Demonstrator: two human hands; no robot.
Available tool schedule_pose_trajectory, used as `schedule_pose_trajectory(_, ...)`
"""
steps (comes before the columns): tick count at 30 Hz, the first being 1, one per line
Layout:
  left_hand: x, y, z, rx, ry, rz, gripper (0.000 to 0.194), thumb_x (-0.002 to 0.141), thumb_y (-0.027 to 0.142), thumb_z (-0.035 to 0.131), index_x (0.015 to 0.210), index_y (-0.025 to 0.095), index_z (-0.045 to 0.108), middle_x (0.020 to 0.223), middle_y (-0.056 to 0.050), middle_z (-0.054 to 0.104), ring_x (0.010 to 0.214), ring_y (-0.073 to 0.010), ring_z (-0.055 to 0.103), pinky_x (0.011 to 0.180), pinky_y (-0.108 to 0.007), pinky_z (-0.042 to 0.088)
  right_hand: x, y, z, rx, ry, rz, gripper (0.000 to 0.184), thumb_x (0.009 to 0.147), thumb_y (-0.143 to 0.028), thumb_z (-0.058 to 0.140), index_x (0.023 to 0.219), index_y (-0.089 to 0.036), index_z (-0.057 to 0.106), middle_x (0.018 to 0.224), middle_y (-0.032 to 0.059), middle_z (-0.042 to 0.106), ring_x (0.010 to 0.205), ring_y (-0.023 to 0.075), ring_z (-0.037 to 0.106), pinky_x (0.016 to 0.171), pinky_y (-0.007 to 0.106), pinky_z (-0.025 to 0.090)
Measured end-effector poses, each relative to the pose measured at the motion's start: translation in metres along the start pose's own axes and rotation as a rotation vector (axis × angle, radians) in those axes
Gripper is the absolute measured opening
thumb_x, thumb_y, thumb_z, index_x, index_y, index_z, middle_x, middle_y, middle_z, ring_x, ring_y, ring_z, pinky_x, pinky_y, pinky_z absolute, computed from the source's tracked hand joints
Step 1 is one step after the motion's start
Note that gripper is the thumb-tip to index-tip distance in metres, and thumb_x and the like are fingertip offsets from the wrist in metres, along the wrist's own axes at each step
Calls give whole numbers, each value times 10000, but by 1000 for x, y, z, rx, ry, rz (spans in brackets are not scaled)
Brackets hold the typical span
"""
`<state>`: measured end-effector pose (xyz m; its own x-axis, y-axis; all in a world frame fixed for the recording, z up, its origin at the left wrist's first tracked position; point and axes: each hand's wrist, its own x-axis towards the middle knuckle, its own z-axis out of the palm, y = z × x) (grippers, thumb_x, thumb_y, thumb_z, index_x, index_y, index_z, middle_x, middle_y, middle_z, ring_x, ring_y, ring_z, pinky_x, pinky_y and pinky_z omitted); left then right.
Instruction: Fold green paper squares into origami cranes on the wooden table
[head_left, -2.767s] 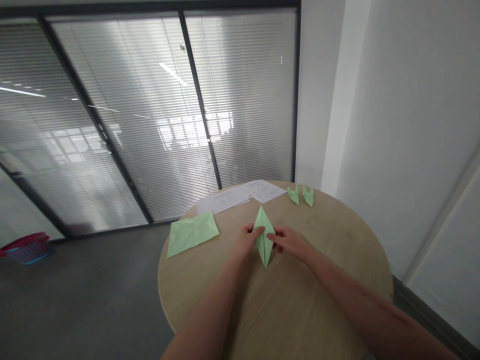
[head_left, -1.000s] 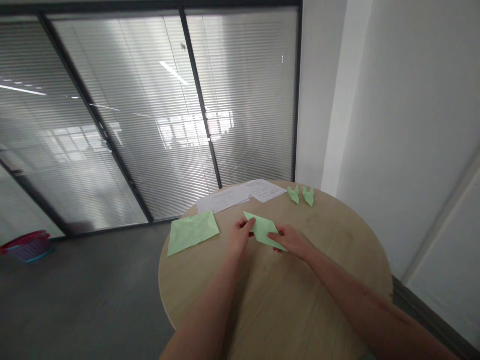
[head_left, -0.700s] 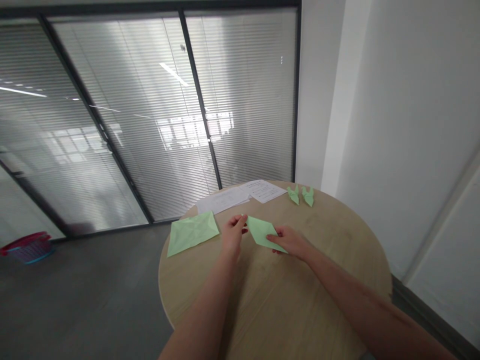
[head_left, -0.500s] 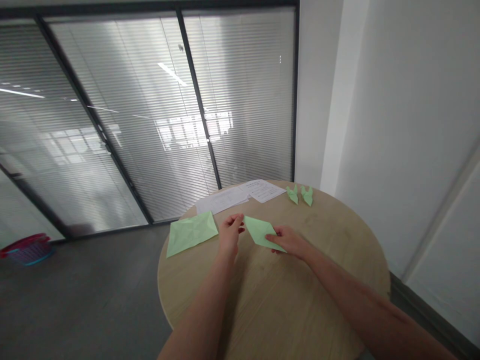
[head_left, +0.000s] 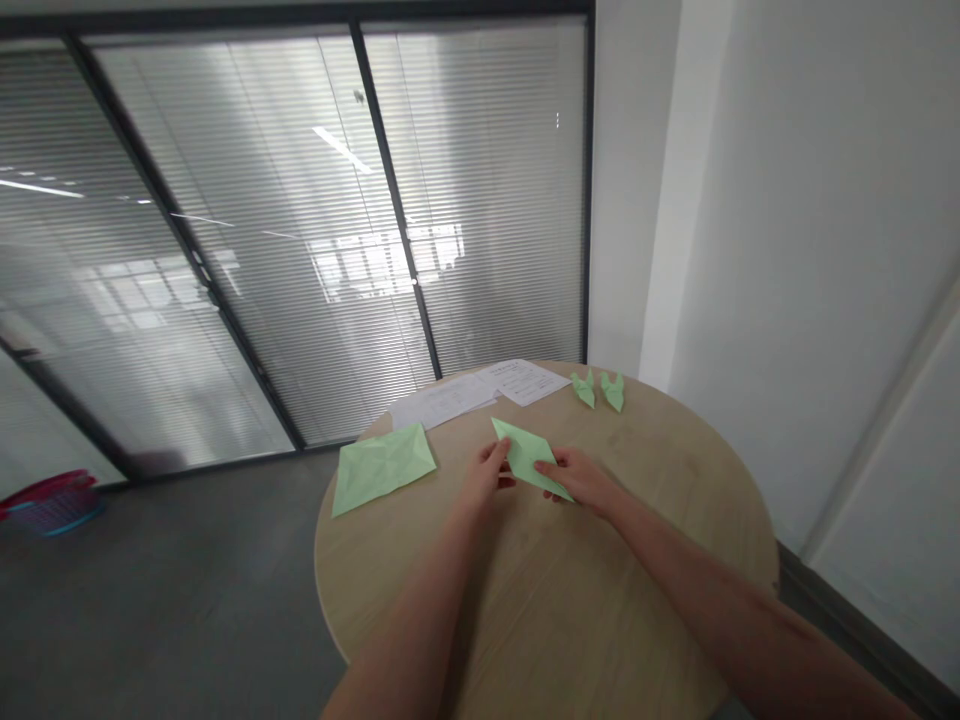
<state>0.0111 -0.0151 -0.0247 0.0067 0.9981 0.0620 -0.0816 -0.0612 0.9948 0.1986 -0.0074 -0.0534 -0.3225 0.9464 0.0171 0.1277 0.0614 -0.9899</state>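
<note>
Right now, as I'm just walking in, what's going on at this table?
Someone is handling a folded green paper with both hands. The right hand grips its right side, thumb on top, while the left hand touches the left side. On the round table, creased green paper lies to the left, printed white sheets lie toward the far edge, and two small folded green figures sit to the right of those sheets.

Dim light, glare across blinds (head_left: 510,150), soft tabletop (head_left: 600,600) shadow
</note>
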Motion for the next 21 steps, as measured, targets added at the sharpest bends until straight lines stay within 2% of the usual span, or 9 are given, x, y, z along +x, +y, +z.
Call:
schedule_pose_trajectory(3, -1, -8, 7, 105, -85, -7, 488, 671, 590, 798, 859, 144, 734, 821, -98, 707, 698, -197, 623, 608, -296, 490, 1, 3, 0, -21, -18, -9, 472, 841, -539, 659, 1003, -95, 667, 777, 62, 666, 575, 94, 593, 502, 174, 448)
schedule_pose_trajectory(6, 2, -13, 7, 155, -77, 6, 436, 666, 541, 807, 797, 131, 734, 764, -95, 705, 648, -192, 606, 595, -305, 490, -2, 1, 2, -7, -28, 16, 454, 843, -521, 661, 1006, -96, 664, 792, 57, 662, 578, 94, 589, 526, 188, 471)
schedule_pose_trajectory(11, 4, -15, 6, 150, -62, 1, 375, 713, 484, 796, 823, 129, 738, 785, -106, 722, 652, -206, 638, 584, -310, 508, -3, -3, 4, -7, -29, 17, 417, 861, -499, 647, 1026, -116, 662, 841, 61, 674, 627, 102, 593, 566, 200, 488)
schedule_pose_trajectory(16, 4, -9, 3, 183, 16, -10, 295, 781, 402, 768, 854, 118, 740, 832, -122, 732, 673, -208, 659, 591, -310, 548, 2, 1, 0, 106, 158, -148, 441, 896, -463, 589, 1251, -202, 597, 1121, 85, 684, 885, 146, 665, 703, 221, 545)
schedule_pose_trajectory(21, 5, -7, 2, 205, 6, -11, 226, 806, 333, 742, 885, 122, 739, 852, -113, 735, 675, -207, 669, 587, -304, 556, 5, 5, -4, 65, 181, -173, 356, 865, -442, 597, 1110, -196, 677, 1110, 90, 699, 889, 175, 679, 722, 273, 561)
